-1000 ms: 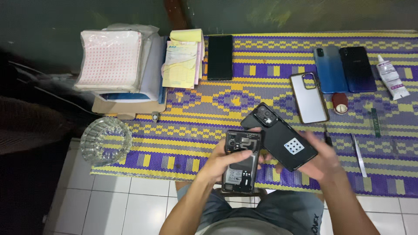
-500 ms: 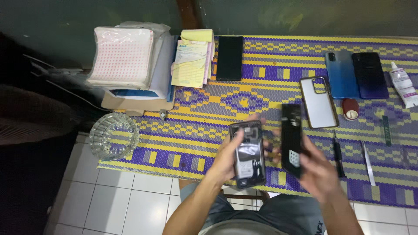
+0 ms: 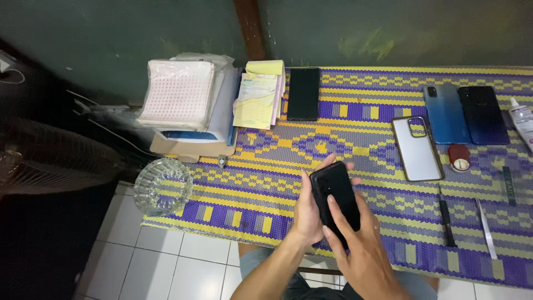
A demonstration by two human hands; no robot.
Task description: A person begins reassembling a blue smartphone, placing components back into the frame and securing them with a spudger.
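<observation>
A black phone (image 3: 333, 191) with its dark back cover facing up is held low in the middle, above the woven purple and yellow mat (image 3: 266, 166). My left hand (image 3: 307, 211) cups the phone from below and the left. My right hand (image 3: 361, 247) lies over its lower right part, fingers pressing on the back cover. The phone's insides are hidden under the cover.
On the mat lie a black phone (image 3: 303, 93), a paper pad (image 3: 259, 94), a clear phone case (image 3: 417, 148), a blue phone (image 3: 446, 113), a dark phone (image 3: 483, 115), a small red lid (image 3: 458, 158) and thin tools (image 3: 446, 219). A glass ashtray (image 3: 162, 186) and stacked boxes (image 3: 183, 105) stand at the left.
The back cover, held apart in my right hand beside the opened phone, now lies on the phone's back. Both hands have closed together around the phone.
</observation>
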